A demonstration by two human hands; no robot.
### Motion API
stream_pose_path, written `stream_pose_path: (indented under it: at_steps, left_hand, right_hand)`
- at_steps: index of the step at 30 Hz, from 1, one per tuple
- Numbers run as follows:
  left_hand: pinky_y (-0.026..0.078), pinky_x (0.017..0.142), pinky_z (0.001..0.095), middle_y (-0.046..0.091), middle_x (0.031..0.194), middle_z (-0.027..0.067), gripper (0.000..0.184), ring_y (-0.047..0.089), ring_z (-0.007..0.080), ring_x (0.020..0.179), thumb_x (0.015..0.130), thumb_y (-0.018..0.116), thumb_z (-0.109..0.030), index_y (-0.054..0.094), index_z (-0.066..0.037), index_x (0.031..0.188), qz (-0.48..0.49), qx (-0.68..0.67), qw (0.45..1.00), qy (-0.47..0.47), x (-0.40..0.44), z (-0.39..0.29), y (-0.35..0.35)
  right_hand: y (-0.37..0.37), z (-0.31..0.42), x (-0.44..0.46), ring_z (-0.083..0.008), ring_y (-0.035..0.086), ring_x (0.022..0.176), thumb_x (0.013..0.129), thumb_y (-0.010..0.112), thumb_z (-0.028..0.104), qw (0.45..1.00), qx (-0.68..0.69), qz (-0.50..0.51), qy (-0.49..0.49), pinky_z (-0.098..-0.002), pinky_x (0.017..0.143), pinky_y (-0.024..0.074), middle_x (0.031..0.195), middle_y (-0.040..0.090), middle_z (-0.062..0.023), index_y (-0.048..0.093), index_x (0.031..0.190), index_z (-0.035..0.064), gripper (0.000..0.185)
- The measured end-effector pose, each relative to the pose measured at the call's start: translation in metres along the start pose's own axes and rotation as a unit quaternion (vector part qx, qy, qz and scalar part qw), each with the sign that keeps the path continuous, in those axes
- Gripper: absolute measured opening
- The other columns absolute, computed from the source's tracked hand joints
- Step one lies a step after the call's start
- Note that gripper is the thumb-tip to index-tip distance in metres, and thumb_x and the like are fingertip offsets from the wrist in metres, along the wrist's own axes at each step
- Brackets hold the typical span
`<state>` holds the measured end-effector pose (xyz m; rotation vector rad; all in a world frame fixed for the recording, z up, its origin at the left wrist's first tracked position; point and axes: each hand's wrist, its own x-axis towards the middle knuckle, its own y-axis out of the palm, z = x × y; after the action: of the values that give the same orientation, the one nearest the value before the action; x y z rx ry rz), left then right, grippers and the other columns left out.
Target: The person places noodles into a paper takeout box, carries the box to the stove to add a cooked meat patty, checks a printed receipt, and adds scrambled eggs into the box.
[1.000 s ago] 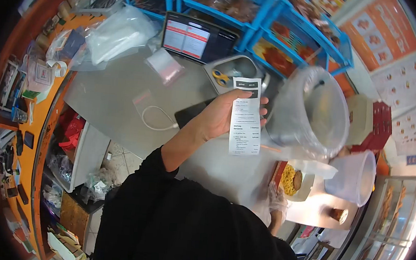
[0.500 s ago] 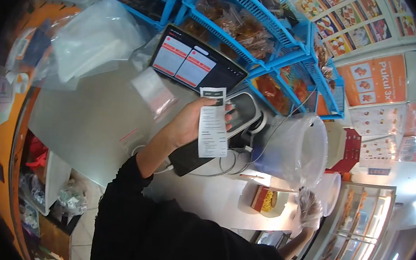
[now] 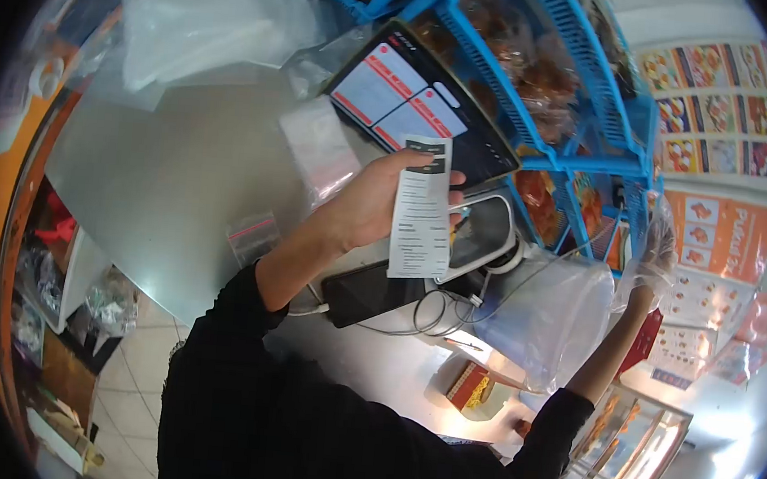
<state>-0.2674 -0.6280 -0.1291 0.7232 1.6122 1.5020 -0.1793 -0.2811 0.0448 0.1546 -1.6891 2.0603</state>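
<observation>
In my left hand [image 3: 373, 198] is a long printed receipt [image 3: 423, 211], pinched under the thumb with the fingers behind it. The hand is over the counter, in front of a tablet [image 3: 426, 99] with a lit screen and a white-rimmed device [image 3: 483, 238]. A black phone-like slab [image 3: 370, 294] with a cable lies below the receipt. My right hand [image 3: 653, 265] wears a clear plastic glove and is raised at the right, beside the blue basket rack [image 3: 620, 155]. Its fingers are blurred by the glove, so their grip cannot be made out.
A clear plastic tub [image 3: 566, 321] stands between my arms. Nearer me is an open red box [image 3: 468, 386] with yellow food. Plastic bags [image 3: 211, 23] lie at the upper left, small zip bags [image 3: 318, 149] on the counter. A glass display case [image 3: 624, 448] is at lower right.
My right hand has risen from near the food box to beside the blue rack. The left hand still holds the receipt, and the view has shifted.
</observation>
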Motion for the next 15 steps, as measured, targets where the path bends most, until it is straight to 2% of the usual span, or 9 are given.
stream_pose_path:
  at_steps: [1,2,3,5,9,15]
  left_hand:
    - [0.043,0.081,0.0446,0.053,0.097,0.012,0.026,0.054,0.0222,0.084,0.08,0.046,-0.021,0.048,-0.003,0.098,-0.006,-0.005,1.0,0.008,0.001,-0.001,-0.001]
    - [0.043,0.081,0.0448,0.053,0.097,0.0119,0.026,0.053,0.022,0.085,0.08,0.046,-0.021,0.047,-0.003,0.098,0.0,-0.016,1.0,0.002,0.002,-0.002,-0.003]
    - [0.042,0.082,0.0449,0.053,0.096,0.0118,0.026,0.053,0.0217,0.086,0.08,0.047,-0.021,0.047,-0.003,0.099,0.007,-0.027,1.0,-0.006,0.002,-0.003,-0.004]
    - [0.042,0.082,0.0454,0.053,0.096,0.0117,0.026,0.052,0.0219,0.087,0.079,0.047,-0.021,0.047,-0.004,0.099,0.006,-0.032,0.999,-0.002,0.002,-0.004,-0.004]
    - [0.041,0.083,0.0466,0.052,0.097,0.0125,0.027,0.052,0.0231,0.088,0.079,0.047,-0.021,0.046,-0.004,0.1,-0.014,-0.03,0.999,-0.003,0.002,0.0,-0.003]
    - [0.042,0.083,0.0472,0.052,0.098,0.013,0.027,0.052,0.0238,0.089,0.079,0.047,-0.021,0.046,-0.003,0.098,-0.017,-0.011,1.0,-0.019,0.0,0.011,0.002]
  right_hand:
    - [0.008,0.007,0.006,-0.0135,0.048,0.098,0.085,0.047,0.024,0.991,0.121,-0.005,0.048,-0.0261,0.084,0.0347,0.11,0.052,-0.0084,0.046,0.114,0.003,0.036]
    - [0.014,-0.001,0.008,-0.0146,0.047,0.1,0.085,0.046,0.024,0.996,0.064,0.005,0.057,-0.0262,0.085,0.0341,0.112,0.051,-0.0079,0.043,0.117,0.0042,0.038]
    - [0.017,-0.002,0.009,-0.0146,0.047,0.1,0.085,0.046,0.024,0.996,0.067,0.012,0.054,-0.0262,0.085,0.0341,0.112,0.051,-0.0079,0.043,0.117,0.0042,0.038]
    - [0.024,-0.003,0.007,-0.0161,0.047,0.102,0.085,0.046,0.025,0.997,-0.069,-0.019,0.011,-0.0265,0.086,0.0333,0.115,0.049,-0.0089,0.041,0.119,0.0049,0.04]
    - [0.019,-0.013,0.009,-0.0175,0.046,0.105,0.085,0.045,0.025,0.999,-0.029,0.01,0.042,-0.027,0.087,0.0328,0.117,0.047,-0.0105,0.039,0.12,0.0055,0.041]
    - [0.009,0.004,0.011,-0.0172,0.047,0.103,0.084,0.045,0.027,0.995,-0.037,0.049,0.081,-0.0261,0.087,0.0323,0.116,0.048,-0.0082,0.039,0.12,0.0062,0.042]
